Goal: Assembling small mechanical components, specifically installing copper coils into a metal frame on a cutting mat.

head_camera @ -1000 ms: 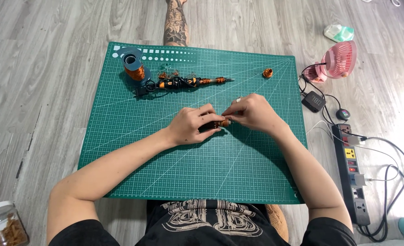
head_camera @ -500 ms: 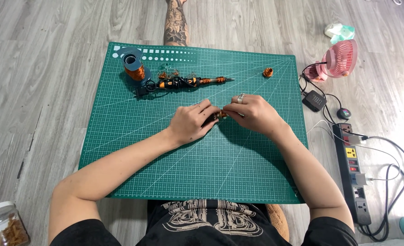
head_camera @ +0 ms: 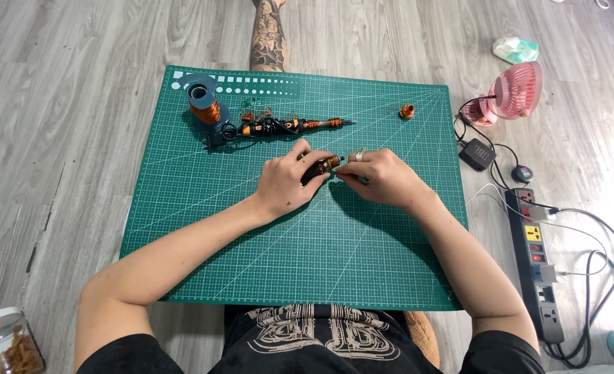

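A small dark, copper-wound piece [head_camera: 319, 167] sits clamped between the left hand [head_camera: 290, 181] and right hand [head_camera: 382, 177]; fingers hide its ends.

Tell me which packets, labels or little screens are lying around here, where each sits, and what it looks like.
Soft packet: far right on the floor, pale green and white, crumpled.
Small black box: right of the green mat, square, faint display on top.
Clear jar: bottom left corner, white lid, brownish contents.
Power strip: right edge, long, grey, coloured sockets.

— What colours sit mid-frame?
— A green cutting mat [head_camera: 203, 228] with a pale grid, copper-orange wire on a blue-grey spool [head_camera: 204, 102].
— Upper right?
— A pink fan [head_camera: 515, 90] on grey wood-grain floor [head_camera: 57, 138].
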